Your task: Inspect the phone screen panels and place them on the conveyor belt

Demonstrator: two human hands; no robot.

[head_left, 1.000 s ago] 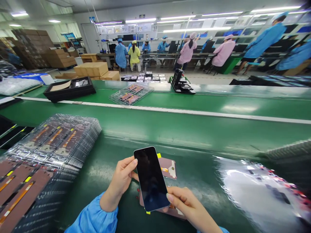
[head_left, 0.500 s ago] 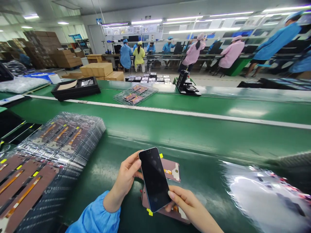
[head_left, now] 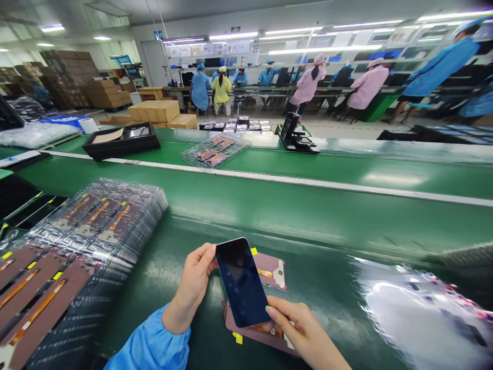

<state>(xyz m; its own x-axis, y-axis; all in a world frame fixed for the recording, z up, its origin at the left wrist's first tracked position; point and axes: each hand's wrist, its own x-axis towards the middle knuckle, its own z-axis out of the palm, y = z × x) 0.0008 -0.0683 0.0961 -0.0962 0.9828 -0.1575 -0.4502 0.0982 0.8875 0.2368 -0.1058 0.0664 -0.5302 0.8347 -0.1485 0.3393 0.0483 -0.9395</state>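
A dark glossy phone screen panel (head_left: 241, 282) is held up over the green bench between both hands. My left hand (head_left: 194, 280) grips its upper left edge with closed fingers. At the panel's lower right corner, my right hand (head_left: 296, 326) pinches it. Under the panel lie two brown-backed display panels with yellow tabs: one (head_left: 271, 269) flat on the bench behind, another (head_left: 258, 334) below my right hand.
Stacked clear trays (head_left: 96, 221) holding several brown panels fill the left. A clear plastic bag (head_left: 416, 313) lies at right. Across the green conveyor (head_left: 308, 169) sit a black tray (head_left: 121, 141), a clear tray (head_left: 213, 149) and a black fixture (head_left: 295, 136). Workers in blue, pink and yellow stand at far benches.
The dark panel has tilted flatter and turned slightly, its top edge dropping a little. Both hands keep their grip on it. The view has shifted little since half a second ago.
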